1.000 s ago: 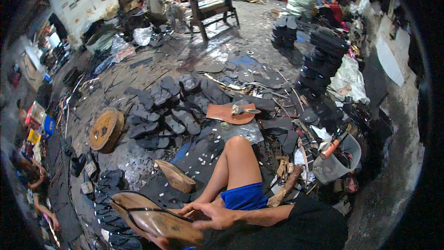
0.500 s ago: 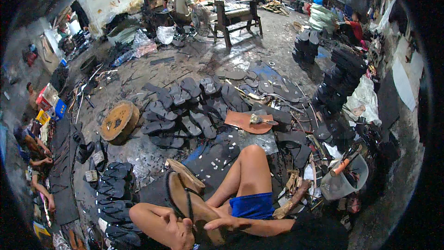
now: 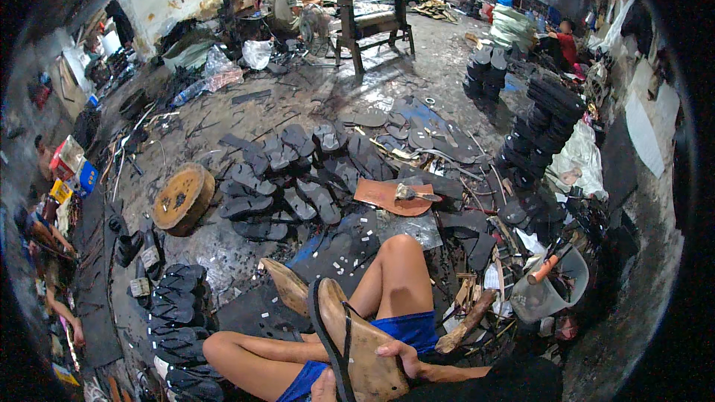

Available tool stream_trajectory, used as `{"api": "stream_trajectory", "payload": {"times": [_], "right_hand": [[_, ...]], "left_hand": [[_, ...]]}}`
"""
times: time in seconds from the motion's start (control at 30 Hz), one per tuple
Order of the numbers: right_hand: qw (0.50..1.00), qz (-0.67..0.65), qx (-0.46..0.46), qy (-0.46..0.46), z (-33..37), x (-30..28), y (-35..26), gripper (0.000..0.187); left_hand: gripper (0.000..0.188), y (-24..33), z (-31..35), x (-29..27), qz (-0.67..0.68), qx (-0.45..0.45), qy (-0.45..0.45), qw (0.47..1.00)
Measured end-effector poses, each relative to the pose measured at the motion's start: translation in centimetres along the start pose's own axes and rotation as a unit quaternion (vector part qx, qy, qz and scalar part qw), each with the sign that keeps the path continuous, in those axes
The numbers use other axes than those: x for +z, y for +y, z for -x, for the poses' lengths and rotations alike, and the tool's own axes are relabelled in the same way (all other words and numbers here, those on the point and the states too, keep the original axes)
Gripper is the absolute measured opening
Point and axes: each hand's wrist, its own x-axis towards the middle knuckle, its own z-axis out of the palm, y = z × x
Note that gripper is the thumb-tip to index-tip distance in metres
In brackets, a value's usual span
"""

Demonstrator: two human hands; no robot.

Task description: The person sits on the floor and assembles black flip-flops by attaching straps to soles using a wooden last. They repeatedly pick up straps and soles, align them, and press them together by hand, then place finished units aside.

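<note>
1. Sandal form (image 3: 375, 339): between left hand (image 3: 324, 387) and right hand (image 3: 400, 358); second form (image 3: 286, 286) just beyond.
2. Sole heap (image 3: 290, 171): ahead-left of the raised knee (image 3: 403, 253), right of the round block (image 3: 183, 195).
3. Brush (image 3: 415, 193): on a flat sheet (image 3: 376, 195).
4. Tub (image 3: 544, 304): right of the knee.
5. Sole stack (image 3: 542, 130): behind the tub.

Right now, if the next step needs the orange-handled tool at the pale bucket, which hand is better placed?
Probably the right hand: it touches the strapped wooden form from the right, nearer the pale bucket and orange-handled tool. The left hand is farther, at the form's other side.
</note>
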Motion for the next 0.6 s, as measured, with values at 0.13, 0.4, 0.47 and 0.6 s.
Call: {"api": "stream_trajectory", "payload": {"times": [0.13, 0.4, 0.47, 0.6], "right_hand": [[1.000, 0.009, -0.008, -0.002, 0.4, 0.0, -0.5, 0.092], [0.985, 0.114, -0.124, -0.018, -0.4, 0.9, -3.3, 0.089], [0.974, 0.155, -0.164, -0.019, -2.0, 0.5, -3.8, 0.088], [0.962, 0.259, -0.055, 0.068, -4.7, -0.3, -3.6, 0.096]], "left_hand": [[0.049, 2.0, 3.2, 1.2, 0.148, -0.066, 0.002, 0.987], [0.051, 2.5, 2.4, -0.8, 0.152, -0.035, -0.014, 0.988], [0.056, 3.1, 2.1, -1.7, 0.145, -0.020, -0.016, 0.989], [0.067, 3.7, 1.0, -3.1, 0.122, 0.027, -0.001, 0.992]]}}
